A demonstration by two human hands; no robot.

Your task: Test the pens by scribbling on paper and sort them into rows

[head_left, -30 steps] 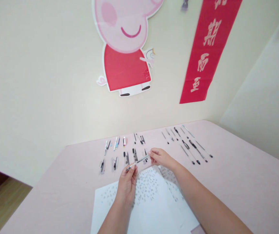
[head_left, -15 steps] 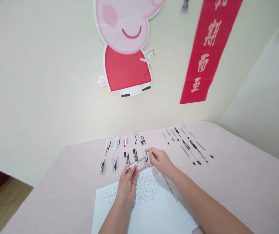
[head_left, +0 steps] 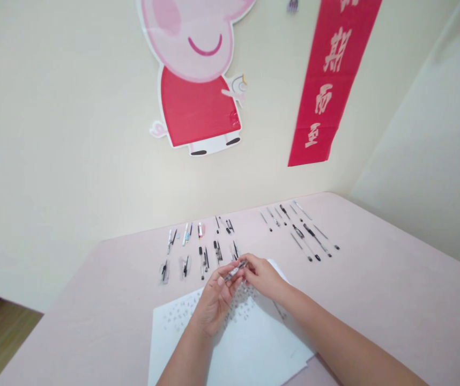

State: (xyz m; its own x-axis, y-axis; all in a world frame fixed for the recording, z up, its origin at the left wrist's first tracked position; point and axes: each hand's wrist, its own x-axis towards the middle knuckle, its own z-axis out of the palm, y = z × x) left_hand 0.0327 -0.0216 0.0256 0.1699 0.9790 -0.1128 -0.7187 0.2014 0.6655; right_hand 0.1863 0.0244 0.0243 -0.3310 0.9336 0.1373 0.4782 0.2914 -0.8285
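clear-barrelled pen (head_left: 235, 270) is being pinched at both ends, my left hand (head_left: 216, 297) and right hand (head_left: 262, 276) closing fingertips on it, just above the printed sheets (head_left: 254, 348) on the desk (head_left: 375, 300). i am seemingly twisting its halves together; the next move is calling for keeping them aligned.

We see a pink table (head_left: 375, 300) with short pens (head_left: 198, 246) laid in rows near its far edge and longer pens (head_left: 300, 230) to their right. On the wall above are a cartoon pig (head_left: 198, 102) and a red banner (head_left: 326, 91).

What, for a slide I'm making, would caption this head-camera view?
Left hand and right hand pinch one pen above printed sheets on a pink table, rows of pens and parts beyond.
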